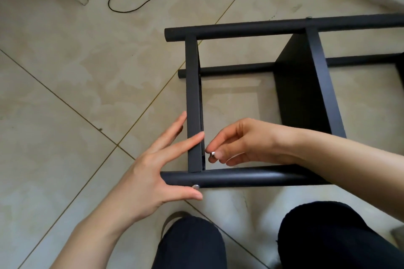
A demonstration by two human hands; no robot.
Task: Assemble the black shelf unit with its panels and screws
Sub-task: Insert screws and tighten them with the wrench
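We see the black shelf unit (301,85) lying on its side on the tiled floor (65,94). Left of its near pole (240,176), our left hand (153,179) is spread wide open, fingers resting on the end panel (193,102), holding nothing. Just above that pole, our right hand (238,144) pinches a small silver screw (212,154).

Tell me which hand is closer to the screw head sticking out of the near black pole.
Left. The left hand wraps that pole's end, thumb just under the screw head. The right hand is above the pole, pinching another small silver piece.
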